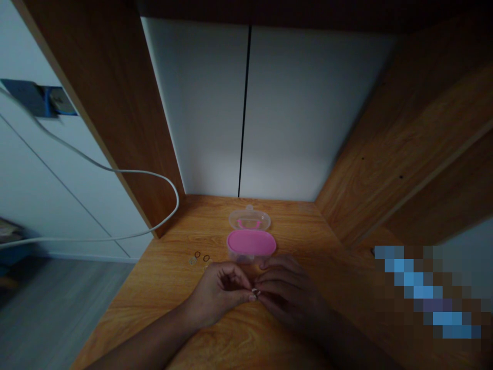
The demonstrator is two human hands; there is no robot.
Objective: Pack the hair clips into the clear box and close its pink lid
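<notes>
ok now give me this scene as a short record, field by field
left hand: thumb and finger pinching a small pale item
right hand: fingertips at the same item; grip too dark to tell
held item: too small to identify
case: pink-topped, beyond the hands
clear lid: open, behind the case
loose pieces: two dark rings and some pale ones, left of the case
surface: wood-grain table
cable: white, looping at left
</notes>
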